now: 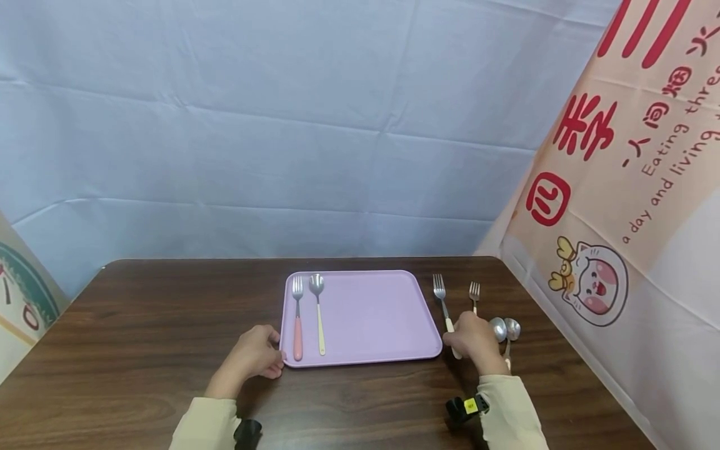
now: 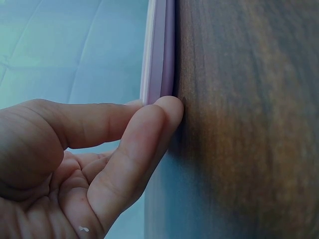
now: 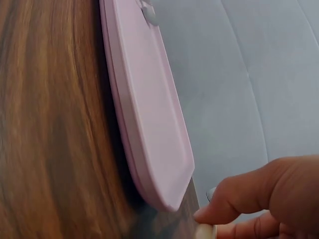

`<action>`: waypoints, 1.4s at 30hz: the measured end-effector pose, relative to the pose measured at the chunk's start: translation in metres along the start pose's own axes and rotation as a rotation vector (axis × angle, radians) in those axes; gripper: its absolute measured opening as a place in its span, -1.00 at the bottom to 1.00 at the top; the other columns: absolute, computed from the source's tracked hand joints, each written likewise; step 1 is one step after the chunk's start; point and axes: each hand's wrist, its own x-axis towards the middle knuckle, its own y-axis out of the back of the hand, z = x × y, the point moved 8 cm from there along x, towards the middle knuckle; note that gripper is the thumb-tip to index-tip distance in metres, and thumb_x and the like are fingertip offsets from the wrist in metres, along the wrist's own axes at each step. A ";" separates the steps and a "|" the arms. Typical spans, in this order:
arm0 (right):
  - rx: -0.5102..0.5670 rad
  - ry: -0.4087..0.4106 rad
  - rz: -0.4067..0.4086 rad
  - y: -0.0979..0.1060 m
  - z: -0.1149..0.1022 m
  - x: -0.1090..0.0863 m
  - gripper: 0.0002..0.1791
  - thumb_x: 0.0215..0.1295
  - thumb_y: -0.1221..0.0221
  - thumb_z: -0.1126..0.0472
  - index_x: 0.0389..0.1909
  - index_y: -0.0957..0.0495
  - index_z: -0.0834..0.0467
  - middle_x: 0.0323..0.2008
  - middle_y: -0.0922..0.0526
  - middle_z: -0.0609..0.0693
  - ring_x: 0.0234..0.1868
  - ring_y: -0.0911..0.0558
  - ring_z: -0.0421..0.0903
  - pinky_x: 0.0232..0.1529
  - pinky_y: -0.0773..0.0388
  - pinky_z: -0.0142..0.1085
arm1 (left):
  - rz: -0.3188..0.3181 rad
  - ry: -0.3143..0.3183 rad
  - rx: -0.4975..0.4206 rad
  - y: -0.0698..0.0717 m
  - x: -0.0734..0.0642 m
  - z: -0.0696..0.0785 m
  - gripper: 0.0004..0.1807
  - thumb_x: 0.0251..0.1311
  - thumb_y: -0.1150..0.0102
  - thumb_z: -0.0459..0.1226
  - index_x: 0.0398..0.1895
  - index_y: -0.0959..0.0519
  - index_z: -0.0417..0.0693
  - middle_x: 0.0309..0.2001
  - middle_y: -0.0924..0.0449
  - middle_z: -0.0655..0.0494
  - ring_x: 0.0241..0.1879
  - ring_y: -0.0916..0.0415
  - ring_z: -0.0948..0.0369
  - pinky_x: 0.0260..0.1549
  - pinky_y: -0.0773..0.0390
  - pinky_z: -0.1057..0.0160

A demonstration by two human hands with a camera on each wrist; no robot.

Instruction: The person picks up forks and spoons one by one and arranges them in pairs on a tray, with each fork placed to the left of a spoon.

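A lilac tray [image 1: 371,319] lies on the table, bearing a pink-handled fork [image 1: 298,337] and a spoon with a pale yellow handle [image 1: 320,325] along its left side. My left hand [image 1: 253,355] pinches the tray's near left corner; thumb and fingers meet at the rim in the left wrist view. Just right of the tray, my right hand [image 1: 474,340] grips the cream-handled fork [image 1: 447,320], tines pointing away. In the right wrist view the end of its handle [image 3: 204,232] shows between thumb and finger.
Beyond my right hand lies a smaller fork [image 1: 475,291], its handle partly covered by the hand. Two spoons [image 1: 512,329] lie close together to the right of that hand. A pale blue cloth [image 1: 281,156] hangs behind the table, and a printed cloth [image 1: 607,206] hangs along the right.
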 end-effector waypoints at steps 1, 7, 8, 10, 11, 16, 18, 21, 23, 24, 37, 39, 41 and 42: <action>0.002 0.001 0.000 0.000 -0.002 0.000 -0.82 -0.09 -0.17 0.26 -0.75 -0.42 0.18 -0.73 -0.43 -0.02 -0.62 -0.42 -0.03 -0.66 -0.34 -0.25 | 0.000 0.000 -0.003 0.000 0.000 0.000 -0.70 -0.04 -0.07 -0.64 -0.17 -0.35 -0.55 -0.63 -0.50 -0.11 -0.67 -0.54 0.09 -0.67 -0.63 0.20; 0.036 0.002 -0.005 -0.006 -0.010 -0.001 -0.81 -0.07 -0.18 0.27 -0.75 -0.43 0.17 -0.74 -0.43 -0.04 -0.63 -0.42 -0.06 -0.68 -0.32 -0.28 | -0.002 -0.011 -0.012 -0.002 0.000 -0.001 -0.64 -0.03 -0.06 -0.65 -0.09 -0.34 -0.59 -0.64 -0.49 -0.10 -0.68 -0.53 0.11 -0.68 -0.63 0.21; 0.043 0.008 -0.004 -0.007 -0.012 -0.001 -0.79 -0.07 -0.17 0.28 -0.79 -0.41 0.16 -0.77 -0.41 -0.05 -0.66 -0.40 -0.08 -0.70 -0.29 -0.31 | -0.003 -0.012 -0.011 -0.002 0.000 -0.001 -0.63 -0.03 -0.06 -0.65 -0.08 -0.33 -0.59 -0.64 -0.49 -0.10 -0.68 -0.53 0.11 -0.68 -0.63 0.21; 0.055 0.035 0.010 -0.009 -0.017 0.000 -0.77 -0.10 -0.16 0.30 -0.82 -0.37 0.15 -0.80 -0.37 -0.07 -0.69 -0.36 -0.10 -0.72 -0.24 -0.34 | -0.002 -0.012 -0.008 -0.001 0.000 -0.001 -0.62 -0.03 -0.06 -0.65 -0.06 -0.33 -0.59 -0.64 -0.49 -0.10 -0.68 -0.53 0.11 -0.68 -0.63 0.21; 0.058 0.048 0.018 -0.009 -0.020 0.000 -0.75 -0.11 -0.15 0.30 -0.84 -0.34 0.13 -0.81 -0.35 -0.08 -0.70 -0.34 -0.11 -0.72 -0.22 -0.35 | -0.001 -0.011 -0.009 -0.001 0.000 -0.001 -0.61 -0.03 -0.05 -0.65 -0.06 -0.33 -0.59 -0.64 -0.49 -0.10 -0.68 -0.53 0.11 -0.68 -0.63 0.21; 0.064 0.092 0.047 -0.013 -0.031 0.000 -0.71 -0.14 -0.16 0.30 -0.85 -0.27 0.10 -0.81 -0.29 -0.10 -0.70 -0.30 -0.13 -0.72 -0.19 -0.37 | -0.003 -0.017 -0.014 -0.001 -0.001 0.000 -0.61 -0.04 -0.05 -0.64 -0.06 -0.33 -0.61 -0.64 -0.50 -0.11 -0.67 -0.53 0.10 -0.67 -0.63 0.20; 0.072 0.100 0.049 -0.016 -0.035 0.000 -0.70 -0.14 -0.17 0.30 -0.85 -0.26 0.10 -0.81 -0.29 -0.09 -0.70 -0.31 -0.13 -0.72 -0.19 -0.37 | -0.003 -0.022 -0.016 -0.001 -0.001 0.001 -0.60 -0.05 -0.06 -0.64 -0.06 -0.33 -0.61 -0.64 -0.50 -0.11 -0.67 -0.54 0.09 -0.68 -0.63 0.20; 0.082 0.106 0.052 -0.019 -0.039 0.000 -0.69 -0.14 -0.17 0.31 -0.85 -0.25 0.11 -0.80 -0.29 -0.09 -0.70 -0.30 -0.14 -0.72 -0.19 -0.37 | -0.001 -0.025 -0.010 -0.001 -0.001 0.001 -0.62 -0.07 -0.06 -0.63 -0.08 -0.35 -0.60 -0.65 -0.50 -0.11 -0.67 -0.54 0.09 -0.68 -0.63 0.21; 0.085 0.105 0.050 -0.021 -0.042 0.001 -0.69 -0.14 -0.17 0.31 -0.84 -0.24 0.11 -0.80 -0.28 -0.09 -0.71 -0.30 -0.14 -0.73 -0.19 -0.38 | 0.003 -0.022 -0.004 -0.001 0.000 0.001 -0.62 -0.08 -0.05 -0.63 -0.09 -0.36 -0.59 -0.66 -0.50 -0.11 -0.68 -0.54 0.09 -0.69 -0.63 0.21; 0.085 0.103 0.049 -0.022 -0.043 0.001 -0.70 -0.15 -0.17 0.31 -0.85 -0.25 0.11 -0.80 -0.29 -0.08 -0.71 -0.31 -0.14 -0.73 -0.19 -0.38 | 0.006 -0.019 0.000 -0.001 0.000 0.001 -0.62 -0.08 -0.04 -0.62 -0.10 -0.37 -0.58 -0.66 -0.50 -0.11 -0.68 -0.53 0.10 -0.69 -0.63 0.21; 0.084 0.142 0.023 -0.042 -0.072 0.003 -0.75 -0.14 -0.22 0.32 -0.82 -0.36 0.15 -0.75 -0.40 -0.04 -0.65 -0.40 -0.10 -0.69 -0.32 -0.34 | 0.013 -0.021 0.030 -0.001 0.001 0.001 -0.66 -0.02 -0.05 -0.60 -0.10 -0.36 -0.56 -0.66 -0.49 -0.09 -0.71 -0.52 0.12 -0.71 -0.62 0.23; 0.086 0.149 0.019 -0.045 -0.076 0.003 -0.76 -0.16 -0.22 0.32 -0.82 -0.37 0.15 -0.76 -0.40 -0.05 -0.65 -0.40 -0.11 -0.69 -0.32 -0.35 | 0.014 -0.021 0.036 -0.001 0.001 0.001 -0.67 -0.02 -0.06 -0.61 -0.11 -0.37 -0.56 -0.67 -0.49 -0.09 -0.71 -0.51 0.13 -0.71 -0.62 0.23; 0.079 0.156 0.018 -0.048 -0.080 0.002 -0.78 -0.17 -0.23 0.32 -0.82 -0.38 0.15 -0.76 -0.41 -0.05 -0.65 -0.40 -0.12 -0.69 -0.32 -0.35 | 0.013 -0.021 0.041 -0.001 0.001 0.000 -0.67 -0.01 -0.06 -0.61 -0.11 -0.37 -0.55 -0.66 -0.49 -0.08 -0.71 -0.51 0.13 -0.71 -0.62 0.23; 0.077 0.155 0.016 -0.049 -0.081 0.002 -0.79 -0.18 -0.23 0.31 -0.81 -0.40 0.15 -0.75 -0.41 -0.06 -0.65 -0.40 -0.12 -0.69 -0.33 -0.35 | 0.013 -0.021 0.040 -0.002 0.001 0.000 -0.68 -0.01 -0.06 -0.61 -0.11 -0.37 -0.55 -0.67 -0.48 -0.08 -0.71 -0.51 0.13 -0.71 -0.62 0.24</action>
